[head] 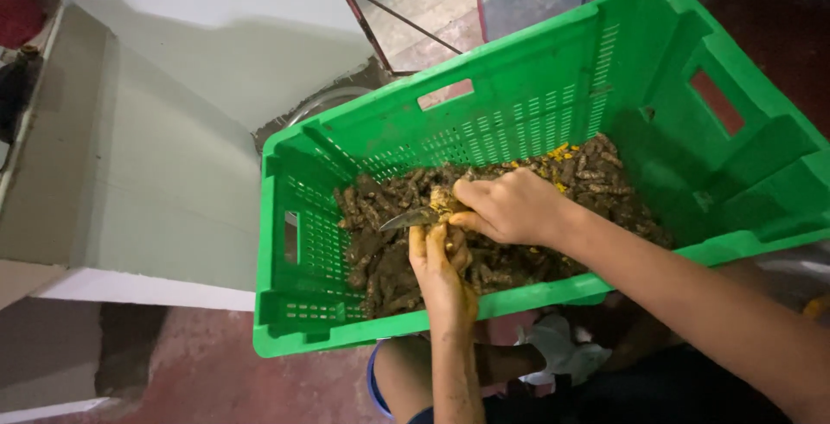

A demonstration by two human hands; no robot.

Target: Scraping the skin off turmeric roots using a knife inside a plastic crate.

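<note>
A big green plastic crate point(553, 87) rests tilted over my lap, its bottom covered with several muddy brown turmeric roots point(389, 268). My right hand point(510, 208) grips a small knife point(406, 219), blade pointing left. My left hand point(443, 273), stained yellow, reaches up from below and holds one turmeric root point(446, 203) against the blade. Both hands meet over the middle of the crate. A few yellow cut bits point(560, 154) lie on the pile at the back.
A pale grey-white wall ledge point(173, 173) runs along the left. Reddish floor point(216, 372) shows below the crate. A white cloth point(562, 350) lies on my lap under the crate's front edge. A metal frame point(380, 18) stands behind the crate.
</note>
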